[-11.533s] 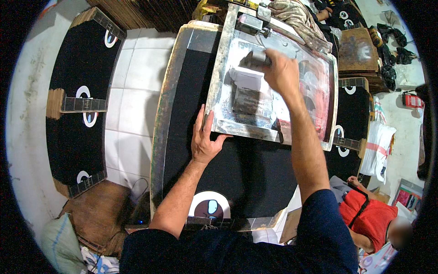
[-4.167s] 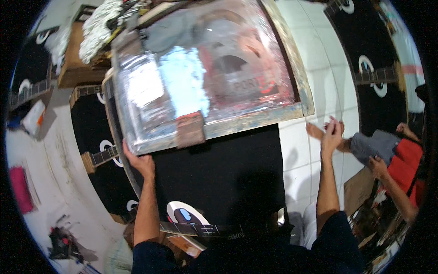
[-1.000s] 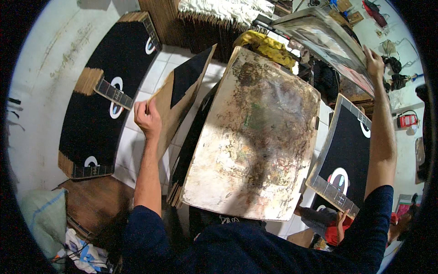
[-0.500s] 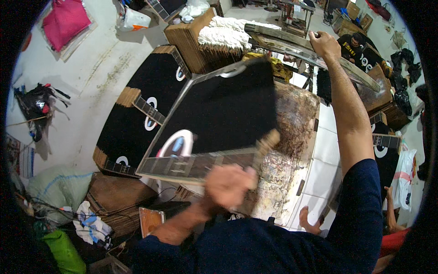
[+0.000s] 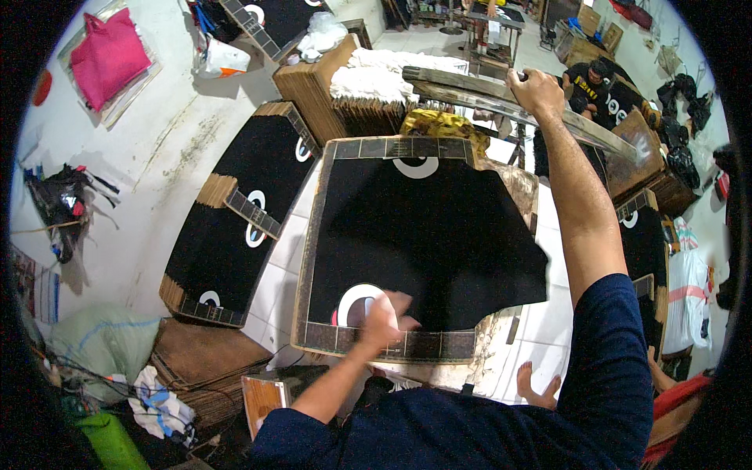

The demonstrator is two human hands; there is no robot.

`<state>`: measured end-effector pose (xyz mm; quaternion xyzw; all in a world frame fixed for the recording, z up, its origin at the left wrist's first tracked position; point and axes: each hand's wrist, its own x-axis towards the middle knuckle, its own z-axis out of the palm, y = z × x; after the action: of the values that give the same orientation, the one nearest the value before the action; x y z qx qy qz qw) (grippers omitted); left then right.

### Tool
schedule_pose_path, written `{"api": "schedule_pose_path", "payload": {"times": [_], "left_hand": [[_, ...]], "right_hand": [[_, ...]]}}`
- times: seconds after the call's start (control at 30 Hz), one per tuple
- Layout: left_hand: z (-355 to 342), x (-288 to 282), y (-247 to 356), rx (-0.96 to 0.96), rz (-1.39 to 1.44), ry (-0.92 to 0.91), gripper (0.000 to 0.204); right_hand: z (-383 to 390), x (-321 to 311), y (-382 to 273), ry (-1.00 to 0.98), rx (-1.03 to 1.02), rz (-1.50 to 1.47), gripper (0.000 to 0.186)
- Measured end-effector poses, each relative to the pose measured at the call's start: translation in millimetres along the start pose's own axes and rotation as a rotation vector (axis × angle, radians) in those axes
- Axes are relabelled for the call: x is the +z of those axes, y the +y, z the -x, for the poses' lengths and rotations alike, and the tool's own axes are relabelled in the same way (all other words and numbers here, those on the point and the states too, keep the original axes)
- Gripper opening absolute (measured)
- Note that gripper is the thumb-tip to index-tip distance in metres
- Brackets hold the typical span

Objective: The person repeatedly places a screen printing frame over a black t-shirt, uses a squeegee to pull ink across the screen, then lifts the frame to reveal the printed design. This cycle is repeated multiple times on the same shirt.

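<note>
Your right arm reaches up and forward, its hand [image 5: 539, 95] closed around the edge of a raised frame [image 5: 462, 94]. Your left hand [image 5: 381, 323], blurred, has its fingers spread over a round eye print [image 5: 356, 307]; whether it touches, you can't tell. The black cloth [image 5: 423, 235] lies beneath and beyond that hand on a board [image 5: 309, 251], its right edge uneven.
</note>
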<state>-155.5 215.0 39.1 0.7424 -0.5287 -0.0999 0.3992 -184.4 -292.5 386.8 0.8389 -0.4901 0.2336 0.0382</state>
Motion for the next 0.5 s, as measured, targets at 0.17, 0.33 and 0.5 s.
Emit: {"api": "schedule_pose_path", "payload": {"times": [0.17, 0.33, 0.5], "left_hand": [[56.0, -123.8, -176.5, -1.174, -0.517, 0.31, 0.087], [91.7, -142.5, -217.5, -0.959, -0.014, 0.481, 0.047], [84.7, -145.9, -181.0, -0.913, 0.321, 0.486, 0.04]], "right_hand": [[-3.4, 6.6, 0.2, 0.042, 0.049, -0.001, 0.063], [-13.2, 20.7, 7.1, 0.096, 0.034, 0.012, 0.065], [-17.0, 30.3, 12.1, 0.174, 0.009, 0.099, 0.069]]}}
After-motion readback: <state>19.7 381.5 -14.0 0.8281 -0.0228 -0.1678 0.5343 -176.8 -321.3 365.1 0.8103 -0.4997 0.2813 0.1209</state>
